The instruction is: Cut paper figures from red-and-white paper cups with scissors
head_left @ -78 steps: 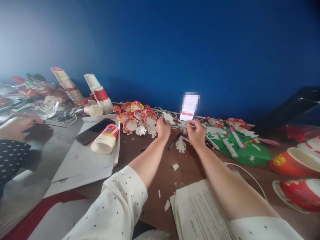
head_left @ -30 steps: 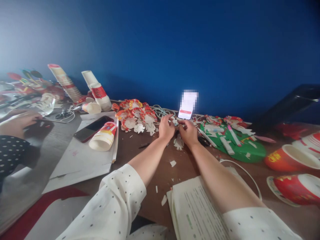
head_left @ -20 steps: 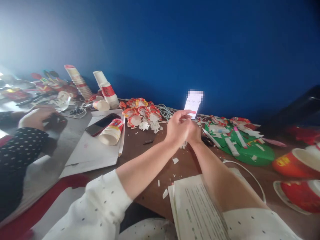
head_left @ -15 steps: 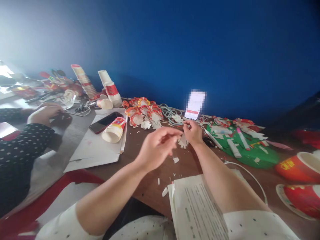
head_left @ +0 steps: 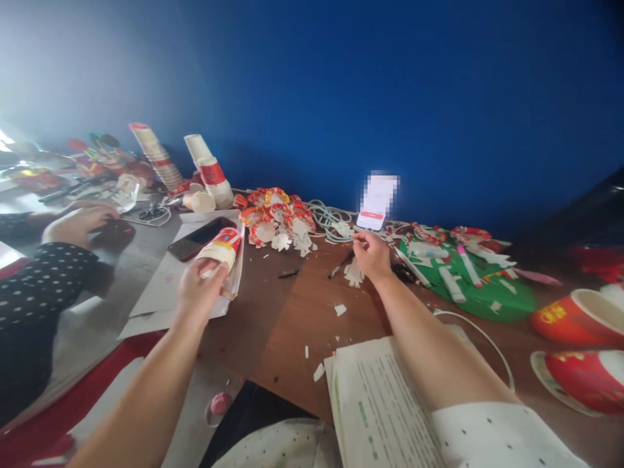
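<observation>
My left hand [head_left: 199,286] has its fingers around the lower end of a small stack of red and cream paper cups [head_left: 227,244], which lies tilted on white paper at the left. My right hand [head_left: 373,257] is over the table just in front of the lit phone [head_left: 375,201]. Thumb and index finger are pinched together there; whether anything is between them I cannot make out. Beside that hand are a dark pen [head_left: 340,265] and a white paper cut-out [head_left: 354,274]. Another short dark pen-like piece [head_left: 288,273] lies between my hands.
Cut paper-cup flowers [head_left: 277,218] are heaped near the blue wall. Markers [head_left: 468,265] lie on a green sheet [head_left: 511,302] at the right. Red cups [head_left: 578,318] stand farther right. Printed papers [head_left: 377,403] are close to me. A co-worker's hand [head_left: 80,221] is at the left.
My left hand has moved left from the middle of the table and now grips the paper cups. My right hand has stayed in nearly the same place.
</observation>
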A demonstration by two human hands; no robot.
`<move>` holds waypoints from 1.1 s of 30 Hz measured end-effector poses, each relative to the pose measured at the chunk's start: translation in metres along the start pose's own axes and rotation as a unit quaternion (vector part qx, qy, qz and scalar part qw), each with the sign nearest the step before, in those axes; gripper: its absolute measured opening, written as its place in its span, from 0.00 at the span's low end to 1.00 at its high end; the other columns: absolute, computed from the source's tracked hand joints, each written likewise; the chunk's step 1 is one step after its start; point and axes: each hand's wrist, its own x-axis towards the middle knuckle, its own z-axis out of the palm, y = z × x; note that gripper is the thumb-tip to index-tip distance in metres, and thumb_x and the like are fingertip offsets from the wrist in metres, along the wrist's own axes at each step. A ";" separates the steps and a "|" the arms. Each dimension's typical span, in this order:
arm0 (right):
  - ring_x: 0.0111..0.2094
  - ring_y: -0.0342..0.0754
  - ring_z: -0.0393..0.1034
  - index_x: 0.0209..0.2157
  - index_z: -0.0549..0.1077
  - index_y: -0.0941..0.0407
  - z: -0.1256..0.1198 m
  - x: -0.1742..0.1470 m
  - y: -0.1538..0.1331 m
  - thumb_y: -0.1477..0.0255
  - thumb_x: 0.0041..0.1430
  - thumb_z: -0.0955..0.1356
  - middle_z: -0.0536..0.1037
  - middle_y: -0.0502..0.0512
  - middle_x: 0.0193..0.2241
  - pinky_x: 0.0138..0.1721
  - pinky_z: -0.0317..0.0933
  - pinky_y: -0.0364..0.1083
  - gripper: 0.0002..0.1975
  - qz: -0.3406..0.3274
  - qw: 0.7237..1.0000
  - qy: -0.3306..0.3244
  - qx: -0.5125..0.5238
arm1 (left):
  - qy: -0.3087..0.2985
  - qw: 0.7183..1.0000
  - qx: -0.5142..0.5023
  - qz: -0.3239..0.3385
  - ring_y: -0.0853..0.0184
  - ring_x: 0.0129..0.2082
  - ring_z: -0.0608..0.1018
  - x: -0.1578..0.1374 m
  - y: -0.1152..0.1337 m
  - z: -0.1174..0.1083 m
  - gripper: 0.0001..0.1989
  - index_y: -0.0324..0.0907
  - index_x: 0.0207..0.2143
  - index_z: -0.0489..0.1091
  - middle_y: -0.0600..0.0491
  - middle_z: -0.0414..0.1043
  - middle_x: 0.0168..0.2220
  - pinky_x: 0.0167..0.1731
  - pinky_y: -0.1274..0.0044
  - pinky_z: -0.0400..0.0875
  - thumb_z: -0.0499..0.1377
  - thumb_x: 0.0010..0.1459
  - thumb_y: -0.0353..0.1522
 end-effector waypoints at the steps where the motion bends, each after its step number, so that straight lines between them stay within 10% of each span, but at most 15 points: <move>1: 0.39 0.53 0.73 0.34 0.76 0.56 0.000 0.000 0.000 0.71 0.55 0.63 0.80 0.58 0.36 0.45 0.66 0.53 0.10 0.001 1.000 -0.004 0.000 | 0.005 1.000 0.005 -0.010 0.69 0.26 0.77 0.003 0.003 0.000 0.13 0.41 0.36 0.72 0.56 0.75 0.32 0.16 0.82 0.67 0.60 0.47 0.36; 5: 0.41 0.53 0.73 0.34 0.75 0.55 0.002 0.000 0.002 0.72 0.55 0.63 0.80 0.58 0.37 0.46 0.66 0.52 0.09 0.006 1.000 -0.009 0.000 | 0.029 0.998 0.028 -0.045 0.72 0.24 0.76 0.011 0.006 -0.001 0.04 0.43 0.27 0.73 0.63 0.70 0.19 0.17 0.85 0.66 0.59 0.47 0.30; 18: 0.41 0.53 0.74 0.34 0.75 0.54 0.005 0.001 0.005 0.73 0.54 0.63 0.80 0.56 0.37 0.47 0.66 0.52 0.09 0.008 0.999 -0.038 0.023 | 0.110 0.988 -0.101 -0.035 0.68 0.34 0.80 0.014 -0.006 -0.002 0.04 0.44 0.23 0.72 0.69 0.75 0.21 0.29 0.77 0.78 0.62 0.40 0.28; 33: 0.39 0.52 0.74 0.33 0.76 0.54 0.005 0.002 0.006 0.74 0.53 0.64 0.80 0.56 0.36 0.45 0.67 0.51 0.09 0.002 0.999 -0.046 0.026 | 0.137 0.969 0.204 -0.042 0.65 0.26 0.74 0.018 -0.002 -0.024 0.15 0.49 0.30 0.76 0.62 0.69 0.17 0.25 0.79 0.62 0.65 0.38 0.44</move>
